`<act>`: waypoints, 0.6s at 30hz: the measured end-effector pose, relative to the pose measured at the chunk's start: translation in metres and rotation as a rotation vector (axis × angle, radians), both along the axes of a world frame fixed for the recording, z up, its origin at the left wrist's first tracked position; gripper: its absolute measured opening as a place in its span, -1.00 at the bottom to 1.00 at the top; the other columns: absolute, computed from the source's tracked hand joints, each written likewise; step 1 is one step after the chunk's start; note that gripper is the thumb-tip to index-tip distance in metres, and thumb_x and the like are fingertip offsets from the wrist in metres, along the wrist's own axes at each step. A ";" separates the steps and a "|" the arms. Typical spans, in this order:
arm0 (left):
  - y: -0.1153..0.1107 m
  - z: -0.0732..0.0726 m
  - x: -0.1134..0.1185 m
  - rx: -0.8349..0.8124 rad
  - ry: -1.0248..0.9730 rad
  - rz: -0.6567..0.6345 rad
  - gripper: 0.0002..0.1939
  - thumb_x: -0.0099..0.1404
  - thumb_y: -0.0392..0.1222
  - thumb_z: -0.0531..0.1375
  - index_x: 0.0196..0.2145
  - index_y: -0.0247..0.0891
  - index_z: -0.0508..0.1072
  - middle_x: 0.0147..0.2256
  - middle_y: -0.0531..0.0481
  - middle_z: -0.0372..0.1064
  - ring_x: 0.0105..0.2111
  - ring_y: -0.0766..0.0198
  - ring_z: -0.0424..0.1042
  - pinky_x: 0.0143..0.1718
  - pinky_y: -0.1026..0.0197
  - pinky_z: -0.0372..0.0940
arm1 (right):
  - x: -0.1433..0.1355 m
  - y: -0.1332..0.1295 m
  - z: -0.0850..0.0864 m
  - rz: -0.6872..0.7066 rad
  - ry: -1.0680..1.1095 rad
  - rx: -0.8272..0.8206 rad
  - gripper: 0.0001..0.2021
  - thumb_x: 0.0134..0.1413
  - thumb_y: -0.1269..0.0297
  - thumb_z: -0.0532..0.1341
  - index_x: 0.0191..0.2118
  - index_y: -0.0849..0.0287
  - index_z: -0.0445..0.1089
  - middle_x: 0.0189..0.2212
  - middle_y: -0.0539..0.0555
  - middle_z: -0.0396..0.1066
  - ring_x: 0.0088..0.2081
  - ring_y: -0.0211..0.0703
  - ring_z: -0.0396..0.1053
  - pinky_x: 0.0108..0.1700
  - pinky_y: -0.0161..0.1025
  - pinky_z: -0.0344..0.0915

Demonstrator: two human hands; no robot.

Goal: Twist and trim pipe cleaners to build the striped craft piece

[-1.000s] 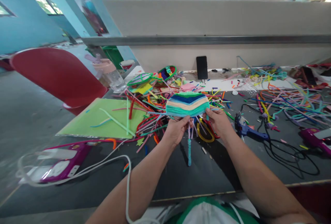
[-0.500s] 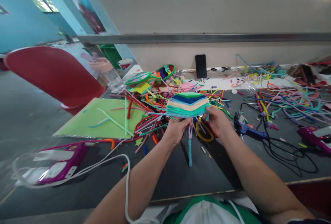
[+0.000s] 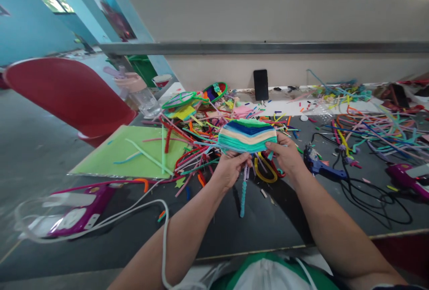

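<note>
Both hands hold a fan-shaped panel of pipe cleaners (image 3: 247,134) above the table, striped in green, dark blue, cream and teal. Below it hangs a thin stem (image 3: 243,198) wrapped in light blue and lilac. My left hand (image 3: 230,168) is closed at the panel's lower edge, near the top of the stem. My right hand (image 3: 284,152) pinches the panel's right end, thumb in front. Pale blue pipe cleaner ends (image 3: 208,145) stick out at the panel's left. Behind and under the panel lies a heap of loose pipe cleaners (image 3: 191,160).
A green sheet (image 3: 100,158) lies left, with a magenta-and-white device (image 3: 72,214) and white cable in front. At right are a blue glue gun (image 3: 323,169), black cable (image 3: 378,191) and more pipe cleaners (image 3: 385,129). A phone (image 3: 260,85) leans on the partition; a bottle (image 3: 144,98) stands back left.
The striped panel has shifted slightly right and tilted, its stem's lower end swinging a little left. My right hand has moved slightly right and its thumb lies further over the panel's front.
</note>
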State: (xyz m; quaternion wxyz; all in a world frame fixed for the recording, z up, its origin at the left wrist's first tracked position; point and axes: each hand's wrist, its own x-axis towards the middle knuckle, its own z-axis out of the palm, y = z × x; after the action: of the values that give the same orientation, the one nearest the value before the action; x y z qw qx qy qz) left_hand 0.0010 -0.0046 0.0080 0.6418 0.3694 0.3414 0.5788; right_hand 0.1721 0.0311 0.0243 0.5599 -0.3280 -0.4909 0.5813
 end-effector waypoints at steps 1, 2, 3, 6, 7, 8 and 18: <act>0.000 -0.001 0.000 -0.004 -0.003 -0.006 -0.86 -0.01 -0.24 0.36 -0.49 -0.35 0.51 -0.52 -0.02 0.42 -0.57 0.35 0.35 -0.47 0.27 0.26 | 0.001 0.000 0.001 0.004 -0.022 0.016 -0.68 -0.22 0.25 0.35 -0.22 0.11 0.45 -0.39 -0.03 0.45 -0.46 -0.27 0.27 -0.43 -0.33 0.23; 0.001 -0.001 -0.001 -0.006 -0.007 -0.010 -0.86 0.00 -0.24 0.36 -0.48 -0.36 0.51 -0.52 -0.03 0.43 -0.56 0.36 0.36 -0.46 0.28 0.27 | 0.002 0.001 0.002 0.006 -0.037 0.025 -0.64 -0.22 0.24 0.35 -0.18 0.10 0.44 -0.36 -0.02 0.45 -0.45 -0.27 0.28 -0.43 -0.32 0.24; 0.001 -0.002 -0.001 -0.005 -0.012 -0.009 -0.86 0.01 -0.24 0.36 -0.48 -0.36 0.52 -0.51 -0.03 0.43 -0.55 0.36 0.36 -0.45 0.28 0.28 | 0.003 0.001 0.002 0.008 -0.043 0.025 -0.59 -0.23 0.22 0.36 -0.13 0.08 0.42 -0.32 -0.01 0.45 -0.45 -0.27 0.28 -0.43 -0.32 0.24; 0.003 -0.004 -0.003 0.006 -0.050 0.014 -0.85 0.02 -0.24 0.36 -0.44 -0.35 0.52 -0.51 -0.01 0.43 -0.54 0.37 0.37 -0.44 0.29 0.30 | 0.003 0.001 0.002 0.017 -0.012 -0.002 -0.49 -0.22 0.21 0.38 -0.04 0.02 0.37 -0.22 0.00 0.43 -0.41 -0.26 0.30 -0.39 -0.30 0.27; 0.004 -0.004 -0.004 0.004 -0.064 0.021 -0.84 0.01 -0.24 0.36 -0.42 -0.35 0.52 -0.50 0.00 0.43 -0.54 0.37 0.37 -0.43 0.28 0.31 | 0.002 0.000 0.002 0.019 0.005 -0.004 -0.50 -0.22 0.22 0.38 -0.04 0.01 0.37 -0.22 -0.01 0.43 -0.40 -0.26 0.30 -0.37 -0.29 0.27; 0.004 -0.004 -0.005 -0.002 -0.076 0.027 -0.83 0.01 -0.24 0.37 -0.41 -0.34 0.52 -0.50 0.00 0.43 -0.53 0.36 0.38 -0.42 0.28 0.32 | 0.001 -0.001 0.001 0.026 0.015 -0.002 -0.54 -0.21 0.22 0.38 -0.07 0.02 0.39 -0.25 -0.02 0.43 -0.40 -0.26 0.30 -0.35 -0.29 0.27; 0.002 0.003 -0.012 0.003 -0.045 -0.049 -0.80 -0.01 -0.19 0.38 -0.45 -0.36 0.51 -0.51 -0.01 0.42 -0.58 0.37 0.37 -0.48 0.28 0.31 | 0.029 -0.002 0.025 0.214 -0.038 -0.120 -0.46 -0.21 -0.07 0.33 -0.05 0.03 0.42 -0.14 0.10 0.47 -0.16 0.00 0.41 -0.18 -0.13 0.31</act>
State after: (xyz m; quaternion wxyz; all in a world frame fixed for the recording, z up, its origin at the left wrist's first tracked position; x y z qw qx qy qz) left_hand -0.0113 -0.0029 0.0109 0.6625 0.3656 0.3170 0.5717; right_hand 0.2008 0.0289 0.0491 0.4646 -0.3179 -0.4980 0.6597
